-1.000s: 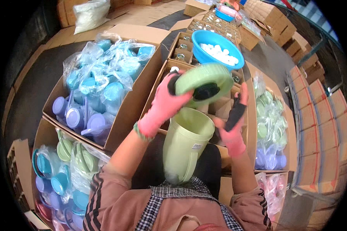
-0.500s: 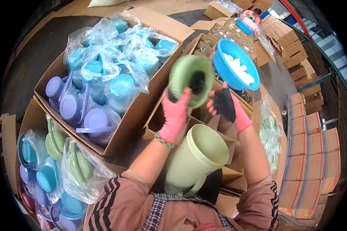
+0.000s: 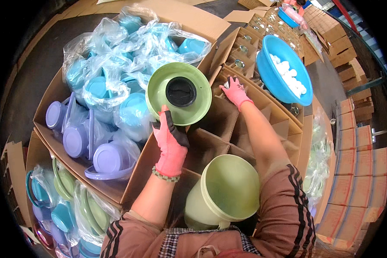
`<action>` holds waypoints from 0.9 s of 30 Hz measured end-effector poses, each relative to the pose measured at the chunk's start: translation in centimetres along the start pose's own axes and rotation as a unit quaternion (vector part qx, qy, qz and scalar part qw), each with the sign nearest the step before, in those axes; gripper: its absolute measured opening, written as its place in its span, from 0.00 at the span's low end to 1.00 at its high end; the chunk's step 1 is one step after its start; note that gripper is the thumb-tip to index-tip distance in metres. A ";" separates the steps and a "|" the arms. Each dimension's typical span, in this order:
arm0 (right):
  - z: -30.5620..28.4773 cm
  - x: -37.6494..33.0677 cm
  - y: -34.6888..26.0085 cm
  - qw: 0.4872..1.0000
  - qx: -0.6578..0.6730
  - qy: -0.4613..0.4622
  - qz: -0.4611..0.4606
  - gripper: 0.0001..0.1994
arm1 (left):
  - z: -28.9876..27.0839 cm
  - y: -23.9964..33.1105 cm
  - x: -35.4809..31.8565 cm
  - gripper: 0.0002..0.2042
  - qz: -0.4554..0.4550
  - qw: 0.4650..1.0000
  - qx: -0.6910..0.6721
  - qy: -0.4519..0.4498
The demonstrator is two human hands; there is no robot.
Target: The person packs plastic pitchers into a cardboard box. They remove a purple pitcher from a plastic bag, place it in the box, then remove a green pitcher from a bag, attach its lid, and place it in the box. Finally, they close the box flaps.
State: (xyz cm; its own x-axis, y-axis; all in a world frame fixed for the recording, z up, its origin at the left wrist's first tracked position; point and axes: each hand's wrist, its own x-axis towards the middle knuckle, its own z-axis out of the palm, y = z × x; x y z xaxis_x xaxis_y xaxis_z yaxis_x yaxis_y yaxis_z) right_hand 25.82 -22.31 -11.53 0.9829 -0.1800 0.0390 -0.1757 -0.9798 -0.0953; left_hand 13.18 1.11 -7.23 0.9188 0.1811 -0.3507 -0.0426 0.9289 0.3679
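My left hand grips the near rim of a round light-green lid with a black disc in its centre. The lid is held up over the edge of the carton with blue vessels. My right hand reaches to the far side of a divided carton; its fingers are bent at a small whitish, shiny thing, too hidden to name. Close to my body a pale-green jug stands tilted with its wide mouth uncovered. Both hands wear pink gloves with black parts.
A blue basin with white round pieces rests on the far right of the cartons. To the left, a carton holds bagged blue and purple vessels. Glass pieces sit in compartments beyond. Stacked boxes line the right.
My left hand has carried the green lid leftward and turned its black centre upward. My right hand has left the lid's side and reached to the carton's far side. The view has shifted slightly.
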 end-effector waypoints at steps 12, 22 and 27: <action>-1.6 -1.2 -0.6 0.993 -0.036 -0.108 -0.014 0.29 | 0.3 -0.5 -0.5 0.15 0.029 0.997 0.074 -0.023; -22.5 -9.3 -1.4 0.996 0.055 0.049 -0.046 0.29 | 0.7 1.4 -1.9 0.21 -0.143 0.955 -0.146 -0.213; -29.9 -19.0 5.7 0.919 0.349 0.183 0.024 0.20 | -1.0 0.2 -2.8 0.22 -0.080 0.969 -0.007 -0.234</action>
State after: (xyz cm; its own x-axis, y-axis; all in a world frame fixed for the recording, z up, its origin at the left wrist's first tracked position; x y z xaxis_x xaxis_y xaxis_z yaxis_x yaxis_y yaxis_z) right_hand 4.50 -27.05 16.94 0.8685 -0.3628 0.3377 -0.0137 -0.6986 -0.7154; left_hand 10.24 1.13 -7.00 0.9911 -0.1298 0.0285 0.1134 0.9380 0.3276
